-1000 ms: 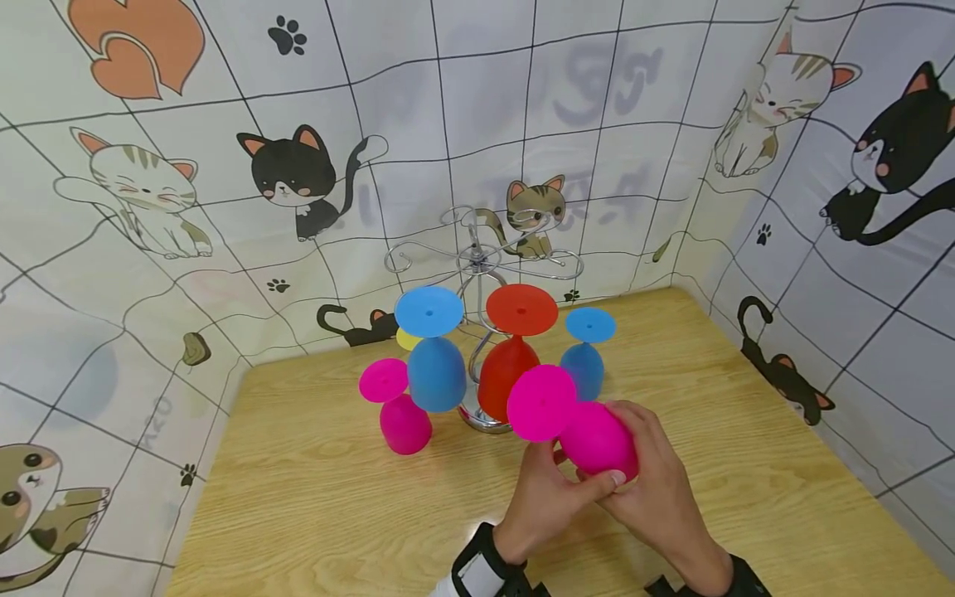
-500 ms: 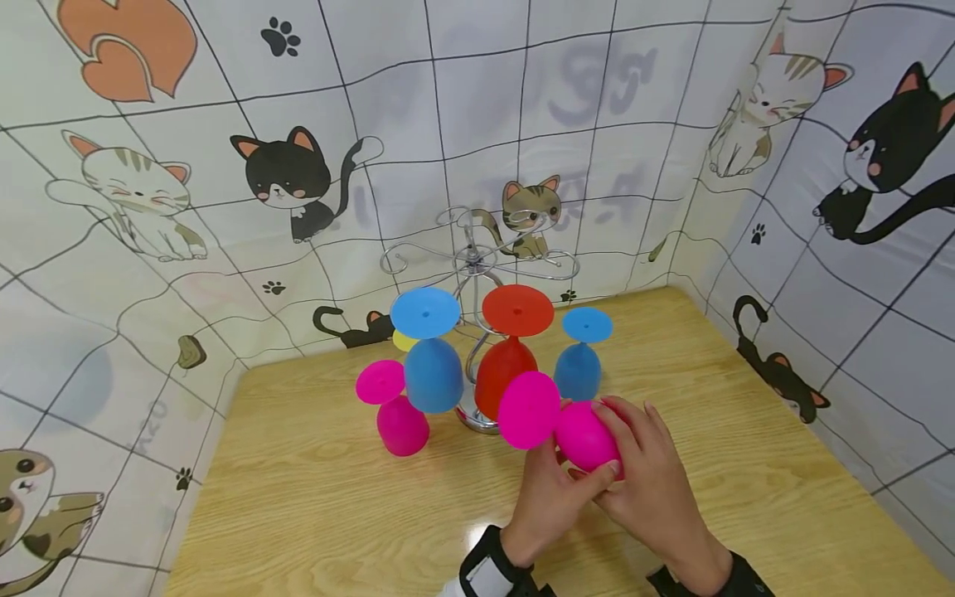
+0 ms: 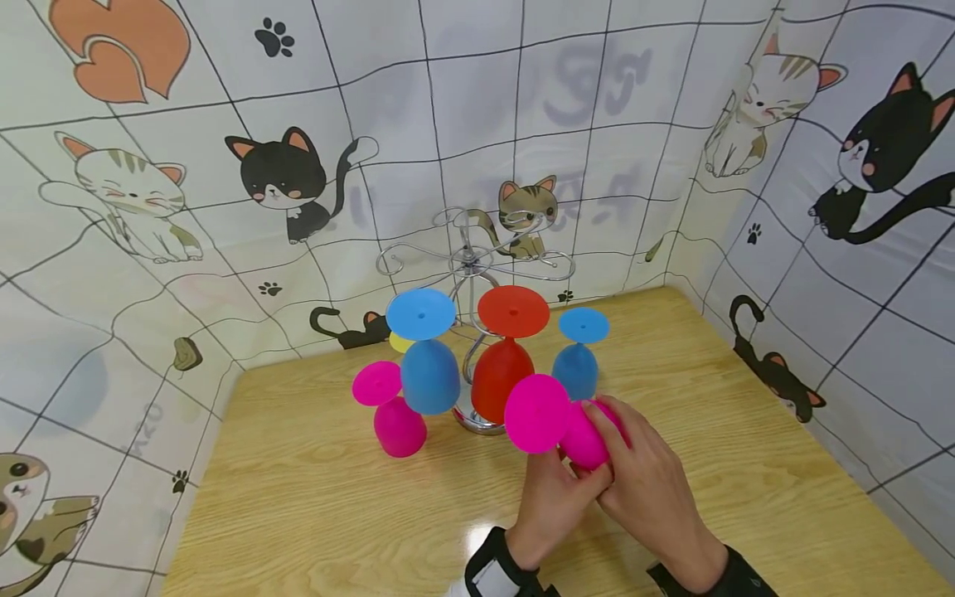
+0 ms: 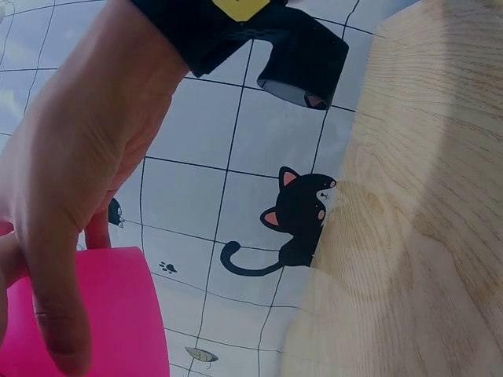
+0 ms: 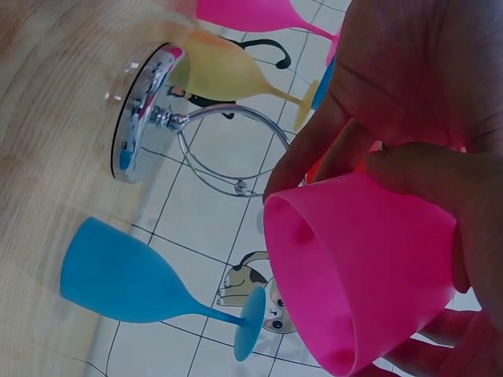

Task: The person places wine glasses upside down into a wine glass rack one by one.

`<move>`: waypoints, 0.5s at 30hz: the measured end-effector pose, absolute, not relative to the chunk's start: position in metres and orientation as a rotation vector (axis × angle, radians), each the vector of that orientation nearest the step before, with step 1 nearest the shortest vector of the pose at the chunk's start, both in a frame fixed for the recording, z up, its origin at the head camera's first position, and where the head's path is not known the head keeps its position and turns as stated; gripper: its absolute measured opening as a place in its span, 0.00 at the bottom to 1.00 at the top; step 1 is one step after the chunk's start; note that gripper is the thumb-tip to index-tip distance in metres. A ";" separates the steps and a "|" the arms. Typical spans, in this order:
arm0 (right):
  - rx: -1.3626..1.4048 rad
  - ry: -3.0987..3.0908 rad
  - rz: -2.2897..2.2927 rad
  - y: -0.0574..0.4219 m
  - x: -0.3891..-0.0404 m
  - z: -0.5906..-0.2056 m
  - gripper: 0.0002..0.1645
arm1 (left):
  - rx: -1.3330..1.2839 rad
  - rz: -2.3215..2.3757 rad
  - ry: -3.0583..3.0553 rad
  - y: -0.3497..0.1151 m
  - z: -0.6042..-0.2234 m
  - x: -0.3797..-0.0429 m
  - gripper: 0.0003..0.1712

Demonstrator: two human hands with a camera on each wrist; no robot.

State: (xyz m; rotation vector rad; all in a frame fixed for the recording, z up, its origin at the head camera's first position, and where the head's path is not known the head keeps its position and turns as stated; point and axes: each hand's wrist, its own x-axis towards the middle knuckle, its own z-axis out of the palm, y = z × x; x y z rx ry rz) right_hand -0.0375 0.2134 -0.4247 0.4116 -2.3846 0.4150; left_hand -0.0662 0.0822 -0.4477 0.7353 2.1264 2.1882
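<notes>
Both hands hold a bright pink plastic goblet (image 3: 537, 414) over the front of the table, its round foot tilted up toward the head camera. My right hand (image 3: 652, 485) curls over the bowl from the right. From below and the left, my left hand (image 3: 555, 493) grips the bowl, its thumb close to the right hand. In the right wrist view the goblet's bowl (image 5: 377, 259) shows its open, hollow mouth. The left wrist view has part of the pink bowl (image 4: 126, 314) under the fingers. Much of the stem is hidden.
Behind stands a chrome scroll-armed rack (image 3: 470, 264) on a round base. Upside-down goblets surround it: a pink goblet (image 3: 400, 427), a blue goblet (image 3: 430, 377), a red goblet (image 3: 502, 377), another blue goblet (image 3: 575, 371) and a partly hidden yellow goblet (image 5: 224, 71). Cat-print cloth lines the wall.
The right hand has shifted slightly left, and its fingers now cover more of the bowl. The held goblet's foot has turned and dipped a little. The standing goblets keep their places.
</notes>
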 end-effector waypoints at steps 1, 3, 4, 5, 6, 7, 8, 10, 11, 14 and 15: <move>0.411 -2.386 0.418 0.213 -0.038 -0.425 0.47 | 0.734 2.181 2.126 0.082 -0.448 -0.066 0.41; 0.408 -2.387 0.419 0.214 -0.039 -0.426 0.45 | 0.736 2.159 2.132 0.080 -0.447 -0.066 0.41; 0.409 -2.382 0.423 0.215 -0.039 -0.426 0.42 | 0.745 2.140 2.155 0.079 -0.447 -0.066 0.41; 0.404 -2.379 0.428 0.216 -0.040 -0.426 0.39 | 0.749 2.124 2.180 0.077 -0.446 -0.066 0.40; 0.402 -2.365 0.432 0.217 -0.041 -0.426 0.38 | 0.747 2.110 2.208 0.076 -0.444 -0.065 0.40; 0.393 -2.356 0.434 0.218 -0.041 -0.425 0.38 | 0.742 2.101 2.231 0.074 -0.443 -0.064 0.40; 0.388 -2.336 0.444 0.220 -0.043 -0.424 0.40 | 0.735 2.097 2.258 0.071 -0.441 -0.063 0.41; 0.369 -2.312 0.470 0.222 -0.045 -0.420 0.45 | 0.716 2.087 2.317 0.065 -0.436 -0.059 0.44; 0.357 -2.300 0.486 0.223 -0.047 -0.418 0.47 | 0.706 2.087 2.337 0.061 -0.434 -0.057 0.44; 0.340 -2.294 0.546 0.229 -0.053 -0.409 0.49 | 0.771 2.025 2.486 0.048 -0.432 -0.050 0.42; 0.337 -2.297 0.568 0.231 -0.055 -0.406 0.49 | 0.835 1.980 2.576 0.043 -0.433 -0.049 0.40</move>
